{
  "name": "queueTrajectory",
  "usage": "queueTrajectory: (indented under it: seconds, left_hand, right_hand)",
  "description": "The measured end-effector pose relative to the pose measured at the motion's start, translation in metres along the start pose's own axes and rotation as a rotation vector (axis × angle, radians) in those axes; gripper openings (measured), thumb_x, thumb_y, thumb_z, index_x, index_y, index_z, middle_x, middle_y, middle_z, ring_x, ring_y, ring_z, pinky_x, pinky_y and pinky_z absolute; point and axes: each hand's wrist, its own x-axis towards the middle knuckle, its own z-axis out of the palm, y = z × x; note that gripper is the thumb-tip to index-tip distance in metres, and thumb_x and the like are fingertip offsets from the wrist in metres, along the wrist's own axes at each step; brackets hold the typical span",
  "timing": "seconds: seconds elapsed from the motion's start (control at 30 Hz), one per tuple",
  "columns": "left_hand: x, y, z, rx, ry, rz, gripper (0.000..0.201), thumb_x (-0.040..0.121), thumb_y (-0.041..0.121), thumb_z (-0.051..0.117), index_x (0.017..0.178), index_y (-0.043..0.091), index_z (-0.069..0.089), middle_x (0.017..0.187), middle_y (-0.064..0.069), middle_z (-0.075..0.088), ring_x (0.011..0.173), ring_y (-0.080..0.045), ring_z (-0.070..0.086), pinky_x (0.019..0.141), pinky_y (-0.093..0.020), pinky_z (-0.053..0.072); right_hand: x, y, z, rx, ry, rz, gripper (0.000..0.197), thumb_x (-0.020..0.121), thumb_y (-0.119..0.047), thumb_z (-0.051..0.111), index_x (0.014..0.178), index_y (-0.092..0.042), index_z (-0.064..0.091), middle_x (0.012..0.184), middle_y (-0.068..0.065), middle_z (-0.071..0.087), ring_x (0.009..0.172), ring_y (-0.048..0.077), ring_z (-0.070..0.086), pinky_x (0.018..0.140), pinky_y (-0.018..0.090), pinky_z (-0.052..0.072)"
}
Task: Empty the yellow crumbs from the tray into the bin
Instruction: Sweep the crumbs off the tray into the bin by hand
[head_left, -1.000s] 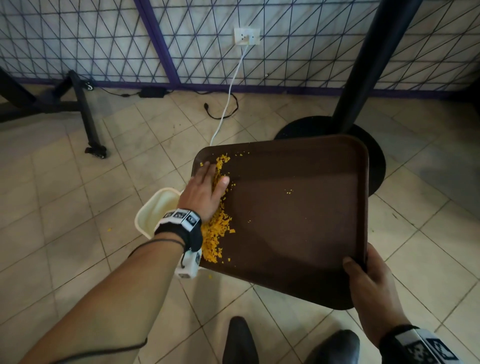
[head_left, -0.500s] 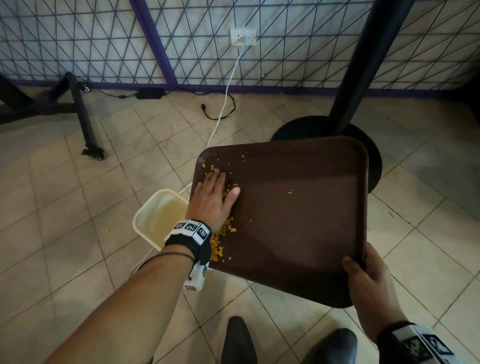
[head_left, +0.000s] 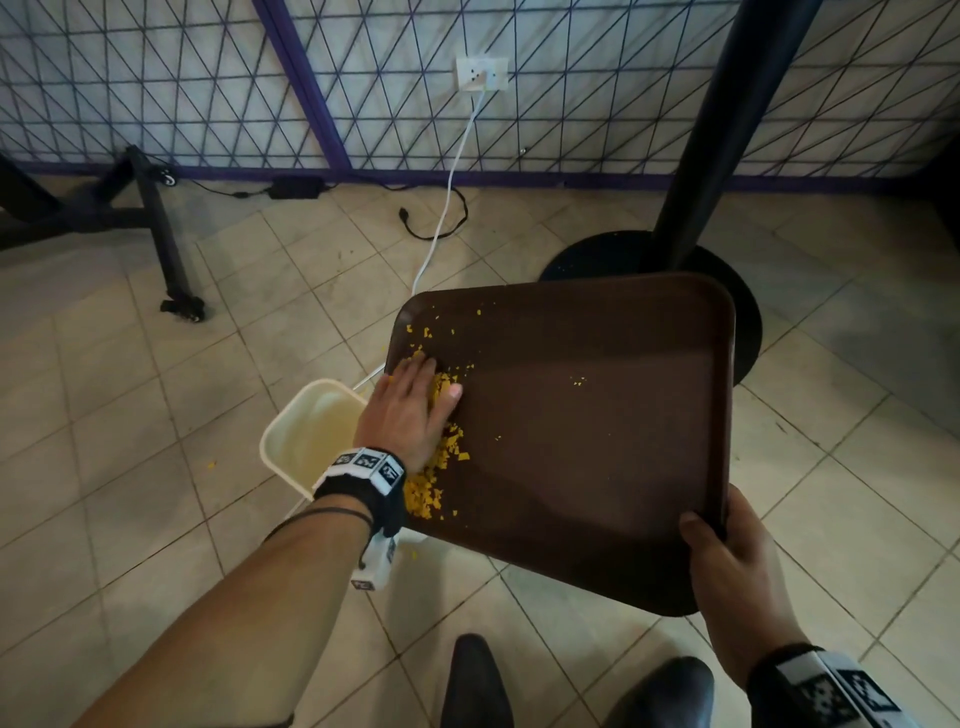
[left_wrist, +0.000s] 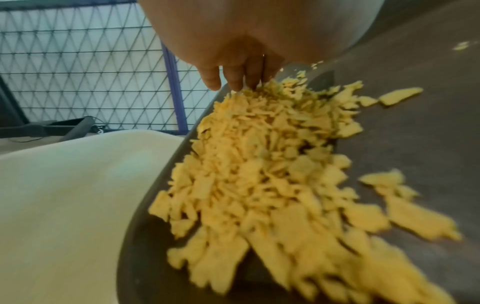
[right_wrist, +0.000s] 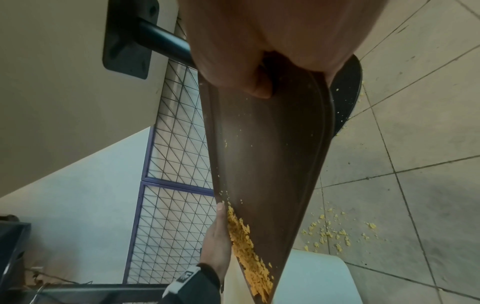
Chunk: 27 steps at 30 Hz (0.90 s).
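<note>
The floor (head_left: 156, 415) is pale square tile. On it stands a cream bin (head_left: 306, 441), with spilled yellow crumbs (right_wrist: 330, 234) scattered on the tiles just beside it. A round black base (head_left: 597, 254) carrying a dark pole (head_left: 727, 130) rests farther back. A white cable (head_left: 441, 218), a black cord (head_left: 447, 223), a black adapter (head_left: 296, 187) and a black stand's foot (head_left: 182, 306) also lie there, and two dark shoes (head_left: 478, 686) nearest the camera.
</note>
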Motion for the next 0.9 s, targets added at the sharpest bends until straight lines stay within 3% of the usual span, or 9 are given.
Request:
queueTrajectory:
  seconds: [0.13, 0.3, 0.43, 0.53, 0.63, 0.77, 0.9]
  left_hand:
    - [0.027, -0.008, -0.018, -0.052, 0.048, -0.044, 0.077, 0.097, 0.066, 0.01, 0.157, 0.018, 0.017, 0.166, -0.005, 0.009, 0.152, -0.019, 0.01, 0.123, -0.042, 0.008]
    - [0.056, -0.009, -0.023, -0.091, -0.028, -0.089, 0.081, 0.095, 0.07, 0.012, 0.158, 0.019, 0.009, 0.167, -0.004, 0.002, 0.152, -0.02, 0.007, 0.123, -0.042, 0.009]
    - [0.031, -0.016, -0.011, -0.102, -0.113, -0.106, 0.086, 0.093, 0.073, 0.007, 0.158, 0.017, 0.007, 0.166, -0.006, 0.005, 0.151, -0.023, 0.013, 0.122, -0.044, 0.013]
    - [-0.006, -0.02, -0.003, -0.056, -0.169, -0.096, 0.084, 0.094, 0.073, 0.005, 0.158, 0.019, 0.007, 0.166, -0.004, 0.005, 0.151, -0.022, 0.014, 0.121, -0.039, 0.009]
    - [-0.014, -0.023, -0.007, -0.043, -0.128, -0.092, 0.081, 0.095, 0.07, 0.006, 0.158, 0.02, 0.013, 0.166, -0.004, 0.01, 0.15, -0.023, 0.017, 0.12, -0.04, 0.01]
    - [0.025, -0.02, -0.021, -0.049, -0.036, -0.096, 0.087, 0.092, 0.073, 0.003, 0.157, 0.017, 0.015, 0.166, -0.006, 0.009, 0.151, -0.022, 0.013, 0.123, -0.044, 0.009]
    - [0.061, -0.014, -0.027, -0.02, -0.066, -0.121, 0.088, 0.091, 0.074, 0.004, 0.158, 0.015, 0.009, 0.166, -0.008, 0.006, 0.152, -0.022, 0.008, 0.123, -0.045, 0.006]
  right_hand:
    - [0.001, -0.001, 0.003, -0.002, -0.016, -0.002, 0.041, 0.098, -0.004, 0.044, 0.1, -0.042, 0.059, 0.112, -0.001, 0.067, 0.111, 0.029, 0.061, 0.101, 0.06, 0.047]
    - [0.001, -0.001, 0.008, -0.012, -0.019, -0.02, 0.035, 0.099, -0.006, 0.045, 0.103, -0.038, 0.06, 0.111, 0.001, 0.067, 0.109, 0.029, 0.061, 0.099, 0.06, 0.047]
    - [0.002, -0.001, 0.01, -0.026, -0.011, -0.028, 0.034, 0.098, -0.006, 0.046, 0.103, -0.036, 0.061, 0.11, 0.0, 0.068, 0.108, 0.029, 0.062, 0.097, 0.057, 0.05]
    - [0.0, -0.002, 0.01, -0.034, -0.014, -0.025, 0.034, 0.098, -0.006, 0.045, 0.105, -0.036, 0.059, 0.11, -0.001, 0.067, 0.108, 0.028, 0.061, 0.097, 0.058, 0.05]
    - [-0.002, -0.005, 0.009, -0.038, -0.016, -0.019, 0.034, 0.099, -0.007, 0.044, 0.101, -0.038, 0.058, 0.11, -0.002, 0.067, 0.107, 0.028, 0.061, 0.097, 0.059, 0.05]
    - [-0.001, -0.006, 0.01, -0.047, -0.012, -0.006, 0.035, 0.099, -0.008, 0.044, 0.103, -0.04, 0.058, 0.112, -0.001, 0.066, 0.109, 0.029, 0.061, 0.098, 0.06, 0.049]
    - [0.002, -0.005, 0.011, -0.043, -0.006, -0.003, 0.035, 0.1, -0.007, 0.045, 0.105, -0.039, 0.059, 0.114, 0.0, 0.066, 0.112, 0.03, 0.06, 0.1, 0.061, 0.047]
